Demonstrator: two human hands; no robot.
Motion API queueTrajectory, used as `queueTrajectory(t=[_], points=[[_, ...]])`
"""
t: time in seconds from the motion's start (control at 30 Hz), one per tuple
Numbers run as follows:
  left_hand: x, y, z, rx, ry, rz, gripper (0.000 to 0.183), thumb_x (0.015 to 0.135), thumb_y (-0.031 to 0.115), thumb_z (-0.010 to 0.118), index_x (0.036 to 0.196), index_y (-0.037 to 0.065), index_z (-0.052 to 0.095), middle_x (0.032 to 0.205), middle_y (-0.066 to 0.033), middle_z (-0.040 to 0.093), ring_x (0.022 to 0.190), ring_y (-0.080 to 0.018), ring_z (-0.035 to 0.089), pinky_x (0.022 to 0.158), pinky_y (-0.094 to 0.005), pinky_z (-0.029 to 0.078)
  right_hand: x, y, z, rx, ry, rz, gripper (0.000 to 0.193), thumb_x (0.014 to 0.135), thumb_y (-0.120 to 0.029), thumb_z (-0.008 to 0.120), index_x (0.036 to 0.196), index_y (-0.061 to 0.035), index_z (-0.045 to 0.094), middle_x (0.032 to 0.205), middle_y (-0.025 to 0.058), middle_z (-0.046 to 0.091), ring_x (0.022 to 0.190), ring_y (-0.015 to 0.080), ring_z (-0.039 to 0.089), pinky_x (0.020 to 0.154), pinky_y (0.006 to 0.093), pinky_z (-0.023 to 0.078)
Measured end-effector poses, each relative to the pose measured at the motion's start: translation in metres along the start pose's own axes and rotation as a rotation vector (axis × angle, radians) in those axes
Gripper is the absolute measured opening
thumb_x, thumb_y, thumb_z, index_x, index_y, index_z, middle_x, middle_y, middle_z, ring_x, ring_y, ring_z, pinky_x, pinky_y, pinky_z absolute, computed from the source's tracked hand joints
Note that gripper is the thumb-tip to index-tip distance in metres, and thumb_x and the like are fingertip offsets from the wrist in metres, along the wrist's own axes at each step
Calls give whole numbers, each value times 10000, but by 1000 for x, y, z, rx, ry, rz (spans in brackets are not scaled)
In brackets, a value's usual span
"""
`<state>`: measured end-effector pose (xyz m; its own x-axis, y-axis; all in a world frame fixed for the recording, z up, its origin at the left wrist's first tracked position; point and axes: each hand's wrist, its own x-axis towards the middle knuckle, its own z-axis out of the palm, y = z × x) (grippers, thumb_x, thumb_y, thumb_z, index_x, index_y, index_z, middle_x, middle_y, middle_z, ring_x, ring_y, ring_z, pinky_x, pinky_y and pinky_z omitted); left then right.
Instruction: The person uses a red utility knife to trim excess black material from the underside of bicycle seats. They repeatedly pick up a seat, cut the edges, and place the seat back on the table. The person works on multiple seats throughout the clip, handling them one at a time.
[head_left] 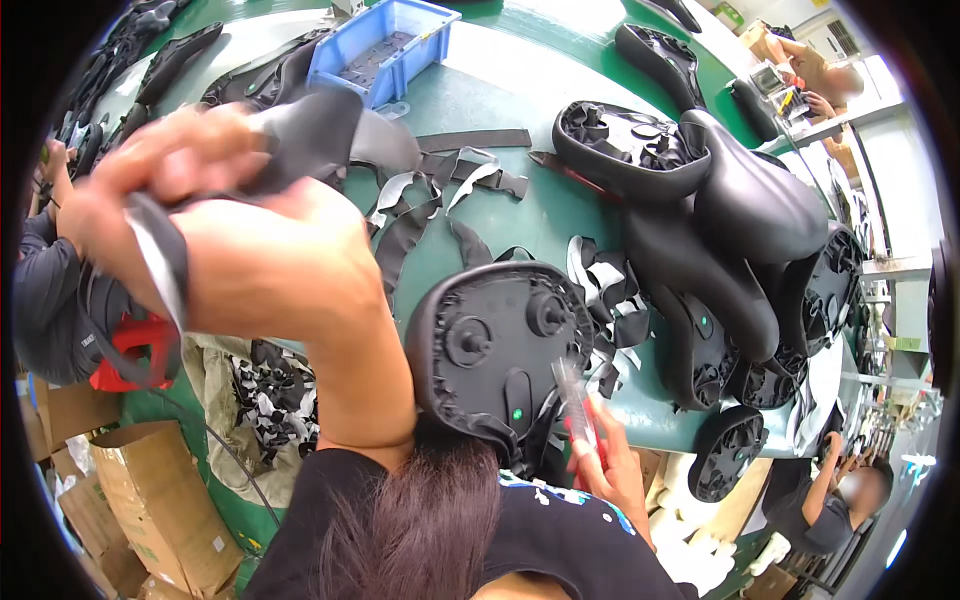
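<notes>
At the upper left of the frame, motion blur softens the left hand [165, 165], its fingers curled and closed on a black strip [310, 140]; at the lower centre-right, the right hand [612, 460] has its fingers clamped round a red-handled cutter [582, 425], the blade pointing up by the right edge of a black saddle [500, 315]. That saddle sits at the frame's centre, underside showing; loose strips [400, 245] lie above it on the green table [545, 230]; more saddles [755, 190] pile up at the right.
</notes>
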<state>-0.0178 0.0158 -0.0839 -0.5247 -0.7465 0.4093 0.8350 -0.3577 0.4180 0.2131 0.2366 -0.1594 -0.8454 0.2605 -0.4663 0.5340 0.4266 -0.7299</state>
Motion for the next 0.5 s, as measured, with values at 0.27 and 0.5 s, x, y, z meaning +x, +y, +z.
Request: queueTrajectory(t=[0.27,0.5], points=[[-45,-34,-92,1306,-1747,-578,447,853,443,620,1026,32,648,837,-139,660,762,-275,614,735,-403,487,91,-6,26,178,142,-441,875,720,-185,798,1405,8,289,1235,163,486,1137,230,494,985,361,384],[13,-86,-78,513,-925,-1215,390,941,343,570,1069,-21,629,1009,-102,664,774,-177,631,704,-265,496,133,-137,-74,-124,907,-1052,388,823,-67,693,1171,-2,532,864,41,585,675,80,524,621,221,443]])
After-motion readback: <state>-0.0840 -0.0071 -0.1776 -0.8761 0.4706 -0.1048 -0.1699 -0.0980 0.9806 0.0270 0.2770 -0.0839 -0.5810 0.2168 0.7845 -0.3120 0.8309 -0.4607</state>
